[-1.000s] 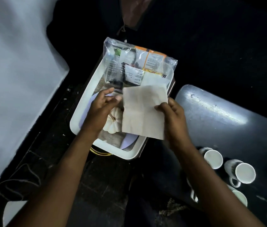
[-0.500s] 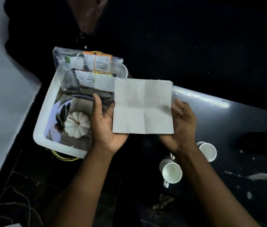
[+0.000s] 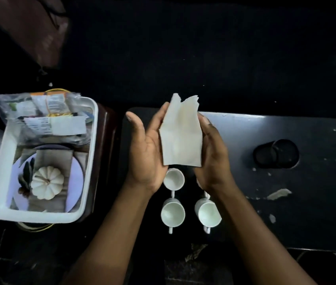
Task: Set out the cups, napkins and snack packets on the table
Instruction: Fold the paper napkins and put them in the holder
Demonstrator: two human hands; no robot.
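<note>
Both hands form the grip: left hand and right hand, palms facing inward, press a bent napkin between them above the tabletop. Three cups stand below; the right wrist partly hides one.

We see a creased pale napkin upright above three white cups; clear-bagged snack packets lie left of the cups.

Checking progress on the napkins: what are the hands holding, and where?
One napkin, pressed between both palms: left hand on its left edge, right hand on its right.
</note>
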